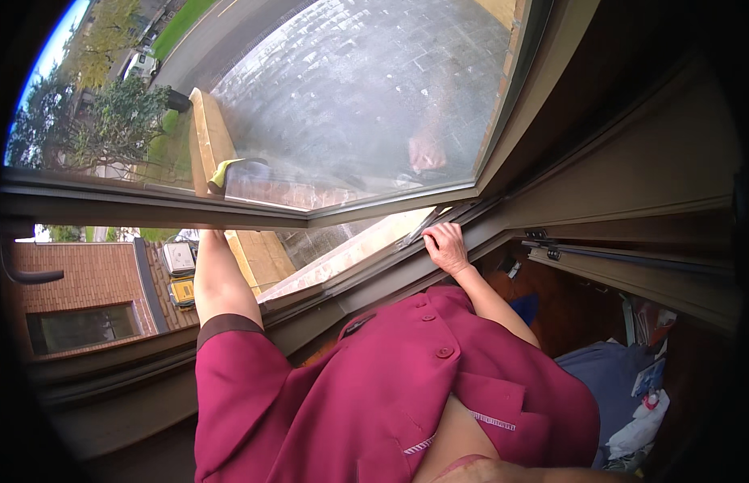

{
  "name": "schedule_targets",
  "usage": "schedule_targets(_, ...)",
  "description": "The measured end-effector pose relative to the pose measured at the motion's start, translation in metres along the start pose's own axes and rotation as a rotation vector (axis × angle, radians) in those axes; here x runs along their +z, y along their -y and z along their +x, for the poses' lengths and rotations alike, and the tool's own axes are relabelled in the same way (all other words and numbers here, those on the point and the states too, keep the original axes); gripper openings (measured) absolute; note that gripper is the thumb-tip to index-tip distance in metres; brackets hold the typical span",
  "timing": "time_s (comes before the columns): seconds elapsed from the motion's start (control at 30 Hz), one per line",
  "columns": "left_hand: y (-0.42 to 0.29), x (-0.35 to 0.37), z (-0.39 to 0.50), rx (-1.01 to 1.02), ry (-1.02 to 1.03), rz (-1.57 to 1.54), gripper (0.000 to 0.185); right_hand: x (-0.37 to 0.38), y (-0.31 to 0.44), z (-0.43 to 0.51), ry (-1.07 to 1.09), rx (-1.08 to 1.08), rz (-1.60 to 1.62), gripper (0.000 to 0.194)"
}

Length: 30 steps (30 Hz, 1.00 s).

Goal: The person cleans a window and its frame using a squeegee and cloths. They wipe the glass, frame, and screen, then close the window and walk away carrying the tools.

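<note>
My left forearm (223, 271) reaches out through the opening and passes behind the lower rail of a tilted window sash (253, 217). Beyond the rail, a yellow-green and grey cloth (226, 172) shows through the glass at the end of this arm. The cloth and rail hide the fingers of my left hand. My right hand (448, 247) grips the window frame (386, 271), its fingers curled over the edge beside a metal stay arm (423, 226). The pane (350, 90) looks hazy and streaked, with a faint reflection of a hand.
A curved window handle (33, 275) juts in at left. Outside are a stone ledge (263, 259), a brick wall (78, 265) and white and yellow boxes (181, 275). Indoors at right, a blue-grey cloth (610, 374) and a white plastic bag (640, 428) lie near my side.
</note>
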<state>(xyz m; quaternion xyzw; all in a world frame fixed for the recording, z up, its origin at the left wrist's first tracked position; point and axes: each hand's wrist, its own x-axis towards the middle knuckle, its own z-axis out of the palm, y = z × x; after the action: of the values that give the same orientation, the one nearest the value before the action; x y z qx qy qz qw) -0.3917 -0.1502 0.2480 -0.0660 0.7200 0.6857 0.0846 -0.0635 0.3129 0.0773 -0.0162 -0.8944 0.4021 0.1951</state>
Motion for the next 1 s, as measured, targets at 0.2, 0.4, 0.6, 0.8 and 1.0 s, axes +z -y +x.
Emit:
schedule_targets(0.2, 0.03, 0.002, 0.055, -0.298, 0.194, 0.135, 0.025, 0.001, -0.005, 0.002, -0.05, 0.045, -0.192, 0.009)
schedule_targets(0.4, 0.062, 0.029, 0.1, -0.419, 0.382, 0.284, 0.028, 0.006, -0.009, -0.002, -0.06, 0.054, -0.192, 0.008)
schedule_targets(0.6, 0.048, 0.071, 0.13, -0.433, 0.501, 0.446, 0.032, 0.012, -0.004, -0.006, -0.08, 0.04, -0.144, 0.007)
schedule_targets(0.8, 0.029, 0.078, 0.127, -0.521, 0.539, 0.525, 0.034, 0.016, -0.006, -0.006, -0.146, 0.06, -0.117, 0.007)
schedule_targets(1.0, 0.027, 0.06, 0.152, -0.498, 0.607, 0.5, 0.033, 0.018, -0.011, -0.006, -0.153, 0.074, -0.115, 0.007)
